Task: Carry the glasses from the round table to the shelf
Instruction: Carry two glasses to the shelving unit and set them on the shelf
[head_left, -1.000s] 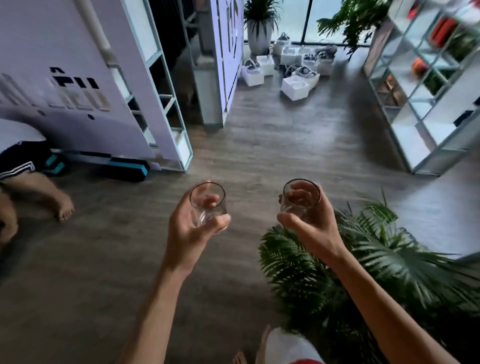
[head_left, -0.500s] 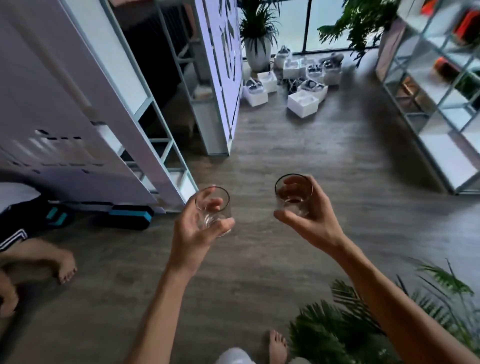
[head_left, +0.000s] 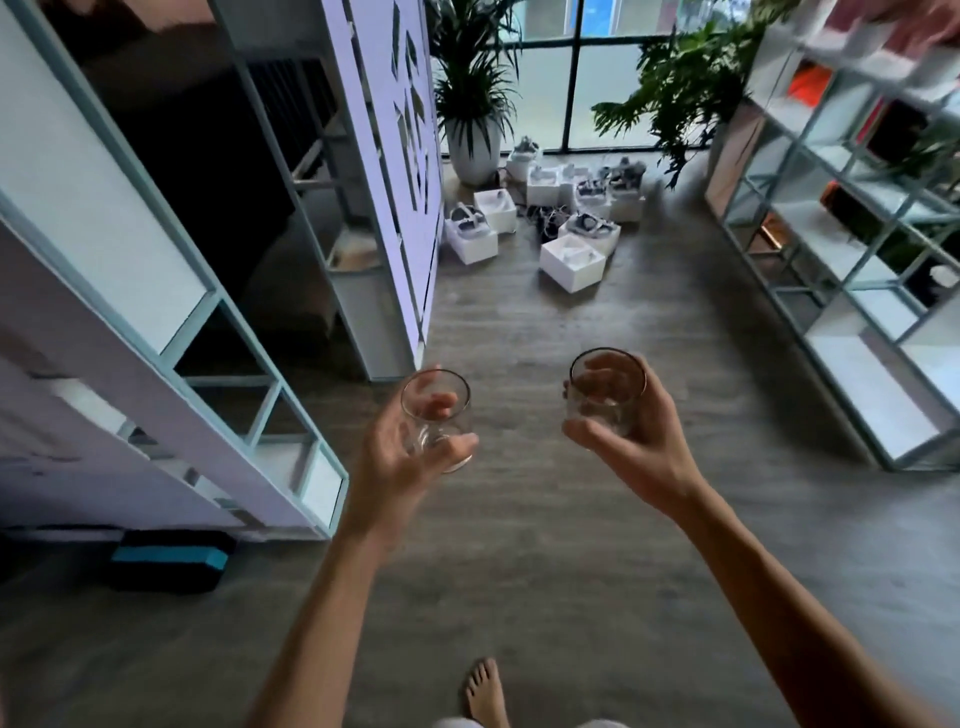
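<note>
I carry two clear, empty drinking glasses above a wooden floor. My left hand (head_left: 397, 460) grips the left glass (head_left: 439, 415), thumb in front and fingers behind it. My right hand (head_left: 631, 449) grips the right glass (head_left: 608, 392) the same way, a little higher and farther forward. Both glasses stand upright. A white open shelf unit (head_left: 852, 291) with square compartments runs along the right side. Another white shelf unit (head_left: 249, 415) stands at the left. The round table is out of view.
Several white boxes (head_left: 571, 262) lie on the floor ahead, near a potted plant (head_left: 472, 140) and a window. A white partition panel (head_left: 400, 171) stands ahead left. A black and blue block (head_left: 169, 558) lies at lower left. My bare foot (head_left: 483, 693) shows at the bottom.
The view has moved forward and swung left to right: the leafy plant at lower right and the seated person at left are gone from view. Both hands still hold their glasses.
</note>
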